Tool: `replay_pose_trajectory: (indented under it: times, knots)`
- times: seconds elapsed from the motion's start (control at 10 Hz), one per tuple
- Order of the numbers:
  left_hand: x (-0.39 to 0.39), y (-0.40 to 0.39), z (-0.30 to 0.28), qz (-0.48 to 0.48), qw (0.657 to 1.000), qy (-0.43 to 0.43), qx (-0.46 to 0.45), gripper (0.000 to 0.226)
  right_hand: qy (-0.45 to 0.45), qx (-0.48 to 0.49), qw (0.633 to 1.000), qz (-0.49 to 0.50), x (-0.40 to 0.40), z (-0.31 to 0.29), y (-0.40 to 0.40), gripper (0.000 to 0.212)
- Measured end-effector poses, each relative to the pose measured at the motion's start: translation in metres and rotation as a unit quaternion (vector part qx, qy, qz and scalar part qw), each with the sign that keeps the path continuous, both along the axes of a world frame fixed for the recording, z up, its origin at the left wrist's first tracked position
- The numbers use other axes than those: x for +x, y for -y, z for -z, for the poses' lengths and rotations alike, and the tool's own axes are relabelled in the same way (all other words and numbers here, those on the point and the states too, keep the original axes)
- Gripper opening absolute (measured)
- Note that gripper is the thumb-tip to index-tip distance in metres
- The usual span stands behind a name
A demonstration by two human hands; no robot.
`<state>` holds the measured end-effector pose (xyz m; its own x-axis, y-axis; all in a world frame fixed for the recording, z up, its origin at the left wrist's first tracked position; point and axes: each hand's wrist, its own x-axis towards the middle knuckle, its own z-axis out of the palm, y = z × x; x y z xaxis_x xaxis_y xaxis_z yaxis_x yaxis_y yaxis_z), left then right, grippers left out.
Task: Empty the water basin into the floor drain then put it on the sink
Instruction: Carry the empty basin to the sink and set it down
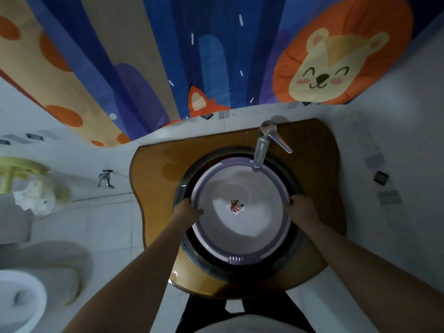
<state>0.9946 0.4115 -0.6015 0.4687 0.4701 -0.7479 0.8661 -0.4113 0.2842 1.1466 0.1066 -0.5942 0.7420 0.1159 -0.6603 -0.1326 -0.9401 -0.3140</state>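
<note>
A round white water basin (254,222) with a purple rim sits inside the bowl of the sink (319,179), whose amber top surrounds a dark bowl. A small red striped mark shows at the basin's middle. My left hand (186,210) grips the basin's left rim. My right hand (301,209) grips its right rim. The chrome faucet (263,145) reaches over the basin's far edge. The floor drain is not in view.
A colourful animal-print shower curtain (204,56) hangs behind the sink. A white toilet (21,301) stands at the lower left, with a wall tap (105,179) and a yellow-green rack (16,169) on the left. White tiled floor (105,224) lies between toilet and sink.
</note>
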Motion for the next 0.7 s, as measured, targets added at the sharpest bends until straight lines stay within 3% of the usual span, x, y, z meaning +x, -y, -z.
replay_pose_trajectory:
  times: [0.2, 0.5, 0.7]
  knots:
    - [-0.001, 0.002, 0.007, 0.004, 1.0, -0.01, 0.002, 0.05, 0.007, -0.025, 1.0, -0.014, 0.001, 0.004, -0.003, 0.031]
    - [-0.002, 0.004, 0.001, 0.028, 1.0, -0.013, 0.001, 0.04, 0.003, -0.073, 0.997, -0.019, 0.0, 0.001, -0.011, 0.032]
    - [0.0, 0.004, -0.015, 0.019, 0.993, 0.118, 0.022, 0.048, -0.001, -0.045, 0.999, -0.018, 0.003, -0.018, -0.015, 0.033]
